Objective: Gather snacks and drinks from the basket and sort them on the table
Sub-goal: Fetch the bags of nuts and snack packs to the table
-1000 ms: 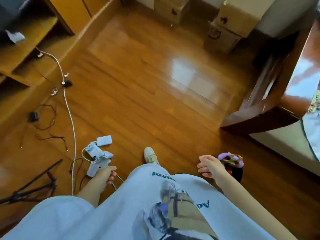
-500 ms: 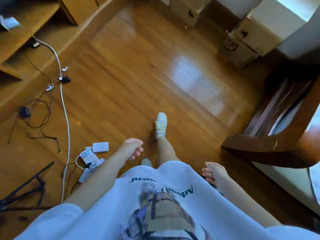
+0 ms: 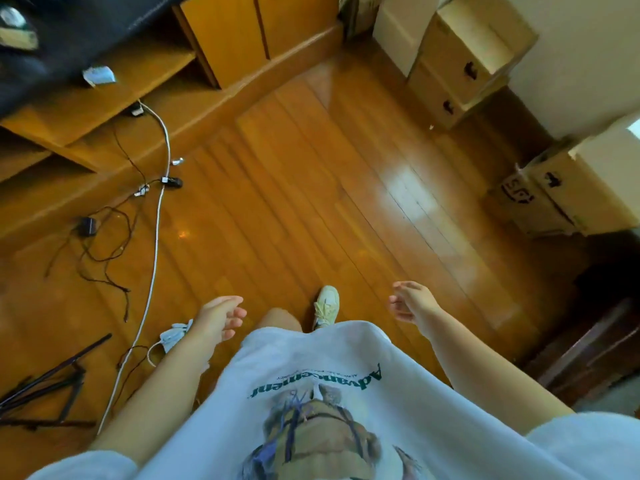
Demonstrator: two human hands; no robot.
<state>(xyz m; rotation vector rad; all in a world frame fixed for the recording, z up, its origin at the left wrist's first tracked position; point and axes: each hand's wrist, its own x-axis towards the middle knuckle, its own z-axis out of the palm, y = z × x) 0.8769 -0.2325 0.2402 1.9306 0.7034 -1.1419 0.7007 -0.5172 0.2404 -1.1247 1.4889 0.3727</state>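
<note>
No basket, snack or drink shows in the head view. My left hand (image 3: pixel 221 315) hangs at my side over the wooden floor, fingers loosely apart and holding nothing. My right hand (image 3: pixel 412 301) is raised a little ahead of my body, fingers apart and empty too. Between them I see my white shirt and one pale shoe (image 3: pixel 326 306) stepping forward. The table is out of sight.
A white cable (image 3: pixel 157 216) and thin black wires trail across the floor at left, with a white power strip (image 3: pixel 175 336) by my left hand. Black tripod legs (image 3: pixel 52 382) lie lower left. Cardboard boxes (image 3: pixel 460 64) stand at the back right, dark wooden furniture (image 3: pixel 595 341) at right, shelving at upper left.
The view has swung left and forward as I walk. The colourful dark object near my right hand a second ago is gone from view. Both hands swung forward and opened.
</note>
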